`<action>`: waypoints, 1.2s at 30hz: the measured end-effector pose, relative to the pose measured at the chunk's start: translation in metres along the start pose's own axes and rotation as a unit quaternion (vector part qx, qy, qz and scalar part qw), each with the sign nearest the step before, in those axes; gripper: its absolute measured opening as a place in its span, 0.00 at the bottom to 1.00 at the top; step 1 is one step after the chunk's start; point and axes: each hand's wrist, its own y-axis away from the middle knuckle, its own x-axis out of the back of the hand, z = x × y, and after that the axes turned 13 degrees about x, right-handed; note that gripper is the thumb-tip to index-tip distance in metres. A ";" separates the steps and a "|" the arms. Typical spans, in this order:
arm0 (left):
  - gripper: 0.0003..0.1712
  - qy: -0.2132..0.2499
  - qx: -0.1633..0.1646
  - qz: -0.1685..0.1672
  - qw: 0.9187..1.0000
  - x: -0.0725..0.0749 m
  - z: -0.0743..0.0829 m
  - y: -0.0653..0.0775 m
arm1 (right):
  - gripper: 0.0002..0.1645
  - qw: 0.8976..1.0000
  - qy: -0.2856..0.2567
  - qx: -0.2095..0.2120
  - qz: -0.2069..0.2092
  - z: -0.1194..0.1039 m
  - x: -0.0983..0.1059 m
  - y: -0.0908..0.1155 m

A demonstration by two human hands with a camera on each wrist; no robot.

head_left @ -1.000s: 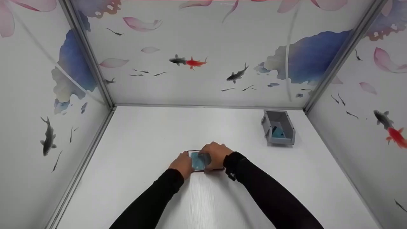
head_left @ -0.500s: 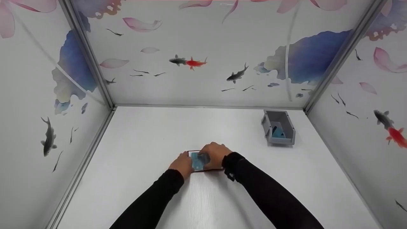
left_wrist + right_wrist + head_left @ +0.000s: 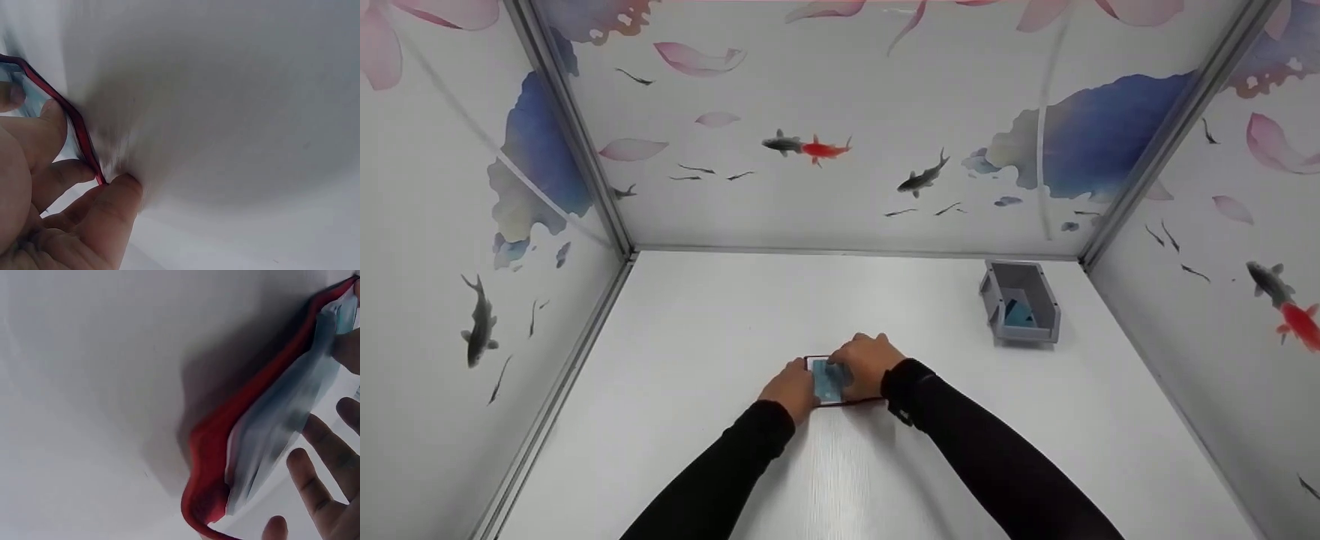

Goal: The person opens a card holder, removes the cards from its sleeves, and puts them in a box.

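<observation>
A red-covered card holder [image 3: 211,450] lies spread on the white table in front of me. Clear plastic sleeves [image 3: 270,433] stand up from its cover in the right wrist view. Through the plastic shows a light blue card [image 3: 826,386]. My left hand [image 3: 790,388] holds the holder's left end, with fingers along the red edge in the left wrist view. From the right, my right hand [image 3: 874,361] reaches over the holder and pinches the sleeves between thumb and fingers. Its other fingers spread loosely in the right wrist view. The hand covers most of the holder's right half.
A grey plastic bin [image 3: 1020,300] stands at the back right, with a blue card-like piece [image 3: 1019,313] inside. White panels printed with fish and petals wall in the table [image 3: 697,315] at the back and both sides.
My right hand has shifted very slightly left over the sleeves. The left hand keeps its hold on the holder's end. The head view has moved a touch.
</observation>
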 end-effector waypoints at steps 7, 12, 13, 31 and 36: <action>0.22 -0.014 -0.001 0.005 1.000 0.020 0.014 0.015 | 0.30 1.000 0.016 0.015 0.004 -0.001 -0.001 0.001; 0.21 0.002 0.009 -0.016 1.000 0.045 0.028 0.034 | 0.33 0.999 0.036 0.017 0.004 -0.005 -0.005 -0.003; 0.20 0.006 0.008 -0.016 1.000 0.047 0.029 0.035 | 0.34 0.999 0.038 0.017 0.002 -0.005 -0.005 -0.003; 0.22 -0.060 -0.003 0.014 0.998 0.031 0.026 0.028 | 0.11 0.960 -0.235 -0.142 0.051 0.012 0.001 -0.006; 0.25 -0.078 -0.002 0.006 0.997 0.036 0.029 0.032 | 0.09 0.945 -0.263 -0.187 0.054 0.018 0.003 -0.001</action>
